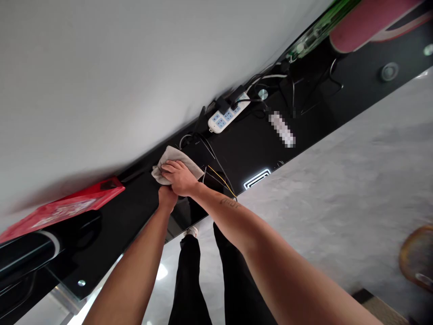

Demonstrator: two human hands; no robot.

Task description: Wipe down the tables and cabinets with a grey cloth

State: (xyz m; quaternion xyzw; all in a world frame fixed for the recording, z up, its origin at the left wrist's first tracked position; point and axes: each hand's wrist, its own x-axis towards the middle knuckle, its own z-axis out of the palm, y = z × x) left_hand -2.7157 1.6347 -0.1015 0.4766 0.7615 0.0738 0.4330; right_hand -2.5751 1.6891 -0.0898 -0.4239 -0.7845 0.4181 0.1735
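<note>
My right hand (182,178) lies on a crumpled light grey cloth (174,155), its fingers bent over it and pressing it down onto a black surface near the wall. My left hand (167,197) is right beside it, at the cloth's near edge, partly under the right wrist. The left fingers are hidden, so what they hold, if anything, does not show. Dark cables (213,153) and a thin yellow cable (219,177) run just right of the cloth.
The long black glossy cabinet top (243,149) runs along a white wall. A white power strip (225,118) with black plugs lies to the right, near a blurred-out pinkish object (282,129). A red package (84,201) stands left; a pink object (367,25) is at far right.
</note>
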